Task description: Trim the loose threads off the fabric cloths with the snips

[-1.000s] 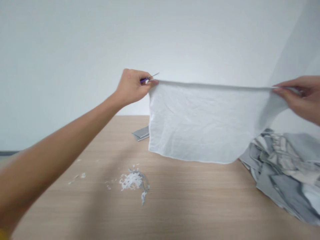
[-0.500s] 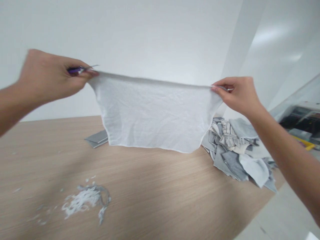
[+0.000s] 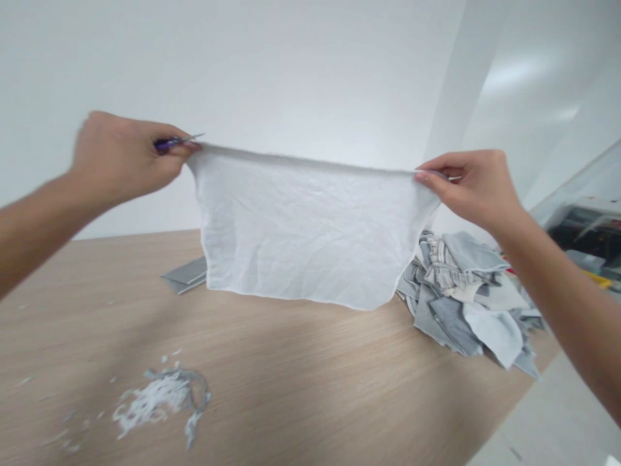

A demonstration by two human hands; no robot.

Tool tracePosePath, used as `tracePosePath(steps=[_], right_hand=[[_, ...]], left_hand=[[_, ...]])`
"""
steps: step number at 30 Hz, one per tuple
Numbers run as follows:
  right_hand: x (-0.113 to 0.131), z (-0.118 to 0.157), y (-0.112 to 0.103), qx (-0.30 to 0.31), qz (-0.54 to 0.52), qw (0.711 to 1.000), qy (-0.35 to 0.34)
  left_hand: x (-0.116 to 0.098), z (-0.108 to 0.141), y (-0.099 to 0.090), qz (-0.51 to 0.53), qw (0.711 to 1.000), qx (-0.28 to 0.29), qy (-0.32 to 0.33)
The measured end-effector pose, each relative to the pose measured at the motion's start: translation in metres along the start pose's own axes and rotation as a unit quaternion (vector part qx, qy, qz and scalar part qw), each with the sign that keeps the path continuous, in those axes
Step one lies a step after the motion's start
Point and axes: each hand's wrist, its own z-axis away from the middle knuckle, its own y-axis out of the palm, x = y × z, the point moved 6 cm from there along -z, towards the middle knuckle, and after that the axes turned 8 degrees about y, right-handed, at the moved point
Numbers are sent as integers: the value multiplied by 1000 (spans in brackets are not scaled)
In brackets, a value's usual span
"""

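A white piece of cloth point(image 3: 305, 233) hangs stretched between my two hands above the table, its lower edge loose and slightly wavy. My left hand point(image 3: 130, 152) pinches its upper left corner. That same hand also keeps a small purple-handled tool point(image 3: 167, 144) with a thin metal tip poking out past the fingers; its full shape is hidden. At the upper right corner, my right hand point(image 3: 470, 181) grips the cloth between thumb and fingers.
Grey, white and striped cloth pieces lie in a heap point(image 3: 466, 298) at the table's right. Folded grey cloth point(image 3: 187, 275) rests behind the hanging piece. White and grey scraps point(image 3: 160, 398) are scattered on the wooden table point(image 3: 291, 382). A white wall point(image 3: 291, 71) stands behind.
My left hand has shifted a little to the right and down, and my right hand slightly right. The cloth is still held by both corners.
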Motion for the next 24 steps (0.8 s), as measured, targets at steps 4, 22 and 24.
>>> tracePosePath(steps=[4, 22, 24], right_hand=[[-1, 3, -9, -8, 36, 999, 27], [-29, 3, 13, 43, 155, 986, 52], [-34, 0, 5, 27, 161, 985, 62]], left_hand=[[-9, -2, -5, 1, 998, -35, 51], [-46, -25, 15, 45, 997, -13, 69], [-48, -29, 8, 42, 996, -22, 72]])
